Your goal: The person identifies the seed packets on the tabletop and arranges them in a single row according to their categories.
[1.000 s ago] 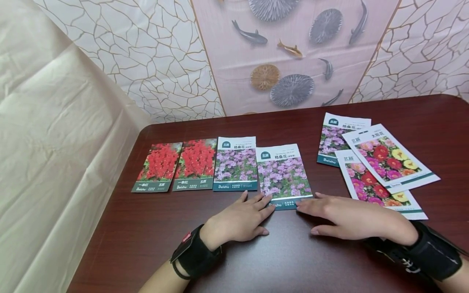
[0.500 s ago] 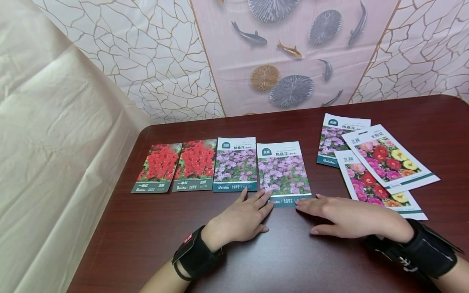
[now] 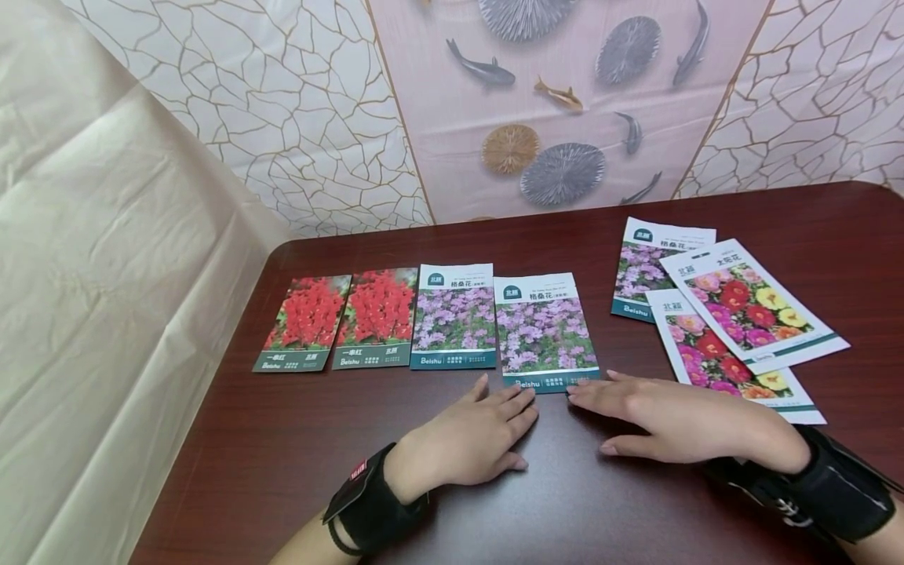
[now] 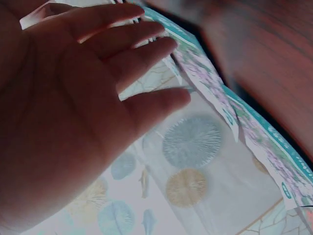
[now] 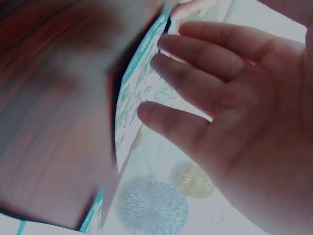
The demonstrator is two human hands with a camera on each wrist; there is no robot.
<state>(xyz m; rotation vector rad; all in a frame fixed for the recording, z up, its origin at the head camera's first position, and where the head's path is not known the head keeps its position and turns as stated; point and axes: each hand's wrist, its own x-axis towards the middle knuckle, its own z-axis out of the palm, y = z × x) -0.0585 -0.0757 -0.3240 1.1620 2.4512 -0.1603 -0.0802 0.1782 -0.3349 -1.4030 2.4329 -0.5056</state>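
Four flower seed packets lie in a row on the dark table. Two show red blooms, the outer red packet [image 3: 304,323] and the inner red packet [image 3: 377,318]. Beside them are a purple packet [image 3: 453,322] and a second, slightly nearer purple packet [image 3: 544,333]. My left hand [image 3: 462,435], fingers spread and fairly straight, has its fingertips at that nearer packet's bottom edge. At the same edge, toward its right corner, my right hand [image 3: 671,416] touches with extended fingers. Both wrist views show the palms with the fingers extended; neither hand grips anything.
On the right, a loose pile holds a purple packet [image 3: 639,271], a multicoloured packet [image 3: 756,306] and another multicoloured packet [image 3: 727,365] partly under it. Patterned cloth [image 3: 537,102] hangs behind the table [image 3: 282,455]; a pale cloth [image 3: 106,259] drapes at left.
The nearer purple packet has slid a little away from me, closer in line with the row. My left hand has drawn back slightly, and its fingertips no longer cover the packet's lower corner.
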